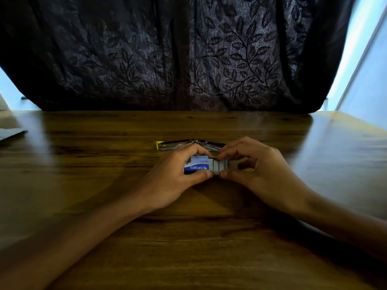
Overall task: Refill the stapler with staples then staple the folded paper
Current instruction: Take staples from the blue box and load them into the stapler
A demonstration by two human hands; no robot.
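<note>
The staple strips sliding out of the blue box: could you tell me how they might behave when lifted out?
The staple strips look like thin metal bars, so probably stiff but apt to snap apart. They seem small and smooth, likely slippery to pinch. The blue box, gripped by the left hand with the right hand on the tray, probably feels light.

Single head-mounted wide-angle view looks forward and down across the wooden table (104, 206), close above both hands at frame centre; a dark leaf-patterned curtain (230, 59) fills the upper frame.
</note>
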